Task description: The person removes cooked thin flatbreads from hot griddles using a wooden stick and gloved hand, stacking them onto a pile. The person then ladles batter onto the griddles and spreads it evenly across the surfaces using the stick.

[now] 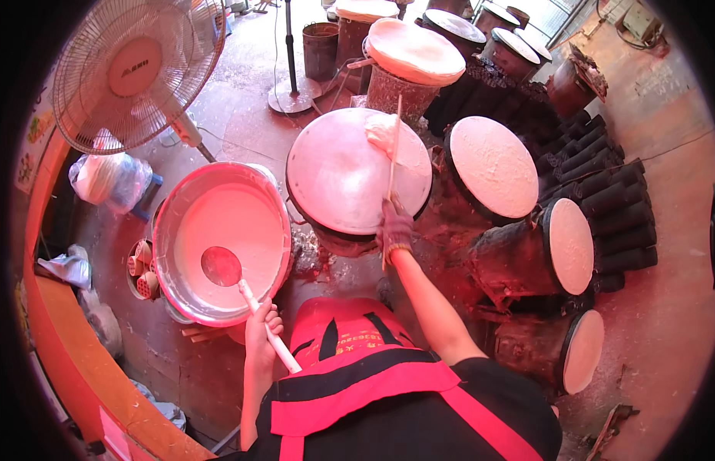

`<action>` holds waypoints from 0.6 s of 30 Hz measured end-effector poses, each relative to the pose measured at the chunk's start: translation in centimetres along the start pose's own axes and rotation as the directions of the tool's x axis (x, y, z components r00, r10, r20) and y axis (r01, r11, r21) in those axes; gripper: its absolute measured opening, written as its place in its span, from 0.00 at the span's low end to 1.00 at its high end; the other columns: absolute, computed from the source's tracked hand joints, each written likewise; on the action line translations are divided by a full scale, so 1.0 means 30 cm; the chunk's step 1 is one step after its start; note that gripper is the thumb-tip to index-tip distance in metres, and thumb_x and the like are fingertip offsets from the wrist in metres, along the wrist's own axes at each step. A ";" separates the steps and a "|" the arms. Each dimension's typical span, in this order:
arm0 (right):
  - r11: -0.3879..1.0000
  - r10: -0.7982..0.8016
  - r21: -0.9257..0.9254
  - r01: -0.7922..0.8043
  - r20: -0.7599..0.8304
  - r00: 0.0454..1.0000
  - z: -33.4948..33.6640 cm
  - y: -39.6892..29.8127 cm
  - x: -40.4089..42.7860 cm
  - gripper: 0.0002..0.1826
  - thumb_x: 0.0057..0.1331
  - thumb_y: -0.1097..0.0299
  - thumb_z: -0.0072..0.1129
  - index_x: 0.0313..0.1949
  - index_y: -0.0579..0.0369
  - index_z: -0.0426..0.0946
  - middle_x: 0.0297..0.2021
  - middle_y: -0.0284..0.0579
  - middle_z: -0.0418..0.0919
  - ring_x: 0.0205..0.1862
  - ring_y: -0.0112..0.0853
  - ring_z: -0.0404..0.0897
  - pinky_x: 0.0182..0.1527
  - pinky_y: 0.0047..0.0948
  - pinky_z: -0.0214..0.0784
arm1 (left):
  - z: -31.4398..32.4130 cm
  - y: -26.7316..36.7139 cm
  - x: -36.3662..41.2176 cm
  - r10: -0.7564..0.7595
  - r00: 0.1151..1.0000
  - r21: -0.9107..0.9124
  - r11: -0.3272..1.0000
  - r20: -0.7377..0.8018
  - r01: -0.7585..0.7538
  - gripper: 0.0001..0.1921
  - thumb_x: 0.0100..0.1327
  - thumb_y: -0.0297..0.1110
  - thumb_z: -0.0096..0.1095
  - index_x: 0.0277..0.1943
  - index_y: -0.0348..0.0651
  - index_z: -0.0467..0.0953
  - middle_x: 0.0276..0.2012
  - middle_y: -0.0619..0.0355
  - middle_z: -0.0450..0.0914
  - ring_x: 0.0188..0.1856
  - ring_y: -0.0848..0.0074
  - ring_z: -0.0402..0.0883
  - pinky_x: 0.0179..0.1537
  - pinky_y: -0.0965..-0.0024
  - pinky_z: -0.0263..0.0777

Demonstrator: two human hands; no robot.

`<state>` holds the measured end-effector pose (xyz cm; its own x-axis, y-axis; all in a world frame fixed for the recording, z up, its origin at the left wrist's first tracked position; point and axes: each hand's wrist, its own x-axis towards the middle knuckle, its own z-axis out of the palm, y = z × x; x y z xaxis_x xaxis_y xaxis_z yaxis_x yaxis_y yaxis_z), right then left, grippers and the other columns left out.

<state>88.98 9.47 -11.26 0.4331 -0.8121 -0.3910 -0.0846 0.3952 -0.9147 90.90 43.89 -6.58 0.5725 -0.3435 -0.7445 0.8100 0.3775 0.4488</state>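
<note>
My left hand (264, 322), bare, grips the pale handle of a ladle (221, 266), whose round bowl is over the pale batter (233, 230) in a large basin (167, 288). On my right hand (396, 227) is a dark knitted glove. It is closed around a thin wooden stick (396, 144) that lies across the right part of a round griddle (346, 178). Beside the stick, near the griddle's far edge, is a lump of batter (380, 132), with a thin layer spread to its right. The rest of the griddle's surface looks bare.
More round griddles (494, 167) on drum stoves, coated with pale batter, curve around to the right, beside stacked black briquettes (616, 196). Beyond the middle griddle, a pile of thin flatbreads (415, 52) rests on a drum. A standing fan (136, 66) is at the upper left, above an orange counter edge (87, 340).
</note>
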 end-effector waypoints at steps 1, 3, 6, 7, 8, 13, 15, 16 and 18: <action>1.000 -0.001 0.000 0.001 -0.004 1.000 0.038 -0.013 0.032 0.23 0.65 0.57 0.54 0.61 0.35 0.71 0.14 0.28 0.59 0.09 0.21 0.58 0.10 0.24 0.51 | 0.006 -0.010 -0.004 -0.003 1.000 0.002 1.000 0.003 0.003 0.07 0.67 0.31 0.57 0.35 0.38 0.69 0.16 0.68 0.59 0.16 0.87 0.59 0.15 0.81 0.55; 0.998 -0.053 0.024 0.052 0.048 0.997 0.102 -0.040 0.086 0.23 0.64 0.62 0.55 0.60 0.46 0.72 0.16 0.28 0.62 0.12 0.20 0.57 0.13 0.23 0.51 | 0.013 -0.028 -0.014 0.094 0.996 0.093 0.991 -0.005 -0.093 0.10 0.65 0.35 0.60 0.33 0.40 0.69 0.16 0.67 0.62 0.18 0.83 0.65 0.22 0.78 0.65; 0.996 -0.069 -0.046 0.077 0.160 0.985 0.089 -0.061 0.109 0.23 0.64 0.61 0.56 0.60 0.44 0.73 0.15 0.28 0.62 0.11 0.20 0.58 0.12 0.23 0.51 | -0.014 -0.048 0.009 0.121 0.992 0.188 0.976 -0.043 -0.111 0.10 0.63 0.36 0.62 0.32 0.42 0.70 0.19 0.66 0.68 0.23 0.80 0.72 0.30 0.76 0.71; 0.996 -0.065 -0.051 0.075 0.171 0.983 0.061 -0.087 0.080 0.23 0.64 0.61 0.56 0.60 0.44 0.73 0.15 0.28 0.62 0.11 0.20 0.58 0.12 0.23 0.51 | -0.018 -0.052 0.006 0.125 0.991 0.179 0.977 -0.051 -0.114 0.10 0.63 0.36 0.62 0.32 0.42 0.70 0.19 0.66 0.68 0.23 0.80 0.72 0.30 0.76 0.71; 0.993 0.068 -0.113 -0.040 0.253 0.965 0.003 -0.138 0.021 0.23 0.64 0.60 0.57 0.60 0.42 0.73 0.15 0.28 0.63 0.11 0.20 0.59 0.11 0.23 0.51 | -0.021 -0.061 0.007 0.126 0.985 0.192 0.976 -0.115 -0.103 0.09 0.62 0.36 0.63 0.32 0.43 0.71 0.21 0.66 0.70 0.25 0.80 0.74 0.31 0.76 0.72; 0.978 0.156 -0.158 -0.139 0.106 0.982 -0.205 -0.124 0.031 0.23 0.64 0.59 0.57 0.60 0.37 0.72 0.14 0.29 0.65 0.09 0.20 0.60 0.10 0.23 0.51 | -0.024 -0.095 0.008 0.109 0.980 0.195 0.978 -0.165 -0.076 0.08 0.61 0.35 0.65 0.32 0.45 0.72 0.25 0.64 0.74 0.28 0.80 0.76 0.34 0.77 0.73; 0.991 0.097 -0.094 -0.094 0.028 0.995 -0.193 -0.112 0.105 0.22 0.65 0.60 0.57 0.59 0.36 0.73 0.14 0.30 0.65 0.08 0.21 0.59 0.10 0.24 0.51 | 0.006 -0.106 -0.013 0.104 0.979 0.174 0.982 -0.174 -0.074 0.07 0.61 0.34 0.64 0.32 0.45 0.72 0.26 0.64 0.75 0.28 0.80 0.77 0.34 0.77 0.74; 0.975 0.083 -0.211 -0.067 0.066 0.994 -0.168 -0.124 0.129 0.22 0.65 0.61 0.57 0.58 0.40 0.74 0.16 0.29 0.68 0.09 0.20 0.60 0.11 0.23 0.52 | 0.026 -0.114 -0.021 0.095 0.979 0.171 0.983 -0.180 -0.064 0.07 0.62 0.34 0.64 0.32 0.45 0.72 0.26 0.64 0.75 0.29 0.79 0.77 0.35 0.77 0.74; 0.982 0.077 -0.186 -0.044 0.175 0.982 -0.089 -0.142 0.154 0.22 0.64 0.61 0.58 0.58 0.43 0.74 0.17 0.28 0.69 0.11 0.19 0.61 0.13 0.22 0.54 | 0.056 -0.138 -0.030 0.095 0.976 0.164 0.984 -0.198 -0.062 0.07 0.62 0.34 0.63 0.32 0.45 0.72 0.26 0.63 0.75 0.30 0.78 0.78 0.35 0.77 0.74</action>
<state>88.96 2.89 -9.45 0.5756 -0.6918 -0.4359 -0.2688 0.3434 -0.8999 87.25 41.19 -6.92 0.6102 -0.1293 -0.7816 0.7826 0.2520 0.5692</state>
